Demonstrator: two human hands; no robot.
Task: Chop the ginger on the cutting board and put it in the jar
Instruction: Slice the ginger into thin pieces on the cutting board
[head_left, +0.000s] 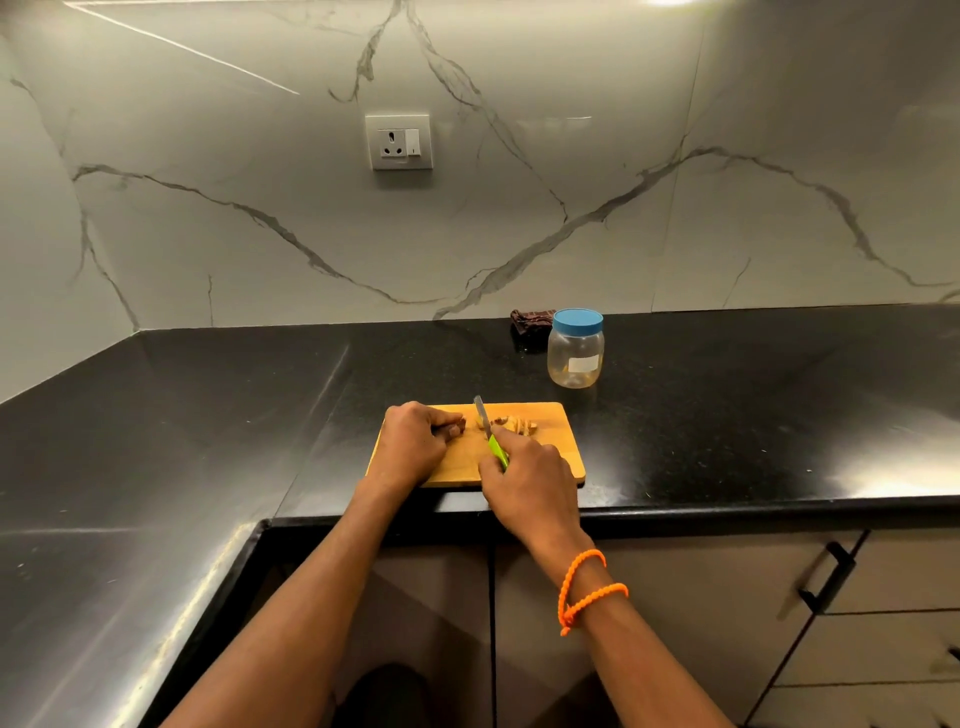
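On the board (550, 447) at the counter's (208, 415) near edge, the left hand (413, 441) pinches uncut ginger (457, 430). The right hand (530, 478) grips the knife (488, 431), blade down beside cut pieces (514, 423). The lidded jar (575, 348) stands farther right.

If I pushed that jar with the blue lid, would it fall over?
Probably it would slide first: the jar looks squat, clear plastic and nearly empty, so likely light. The glossy black countertop seems slippery. A push near the blue lid might tip it.
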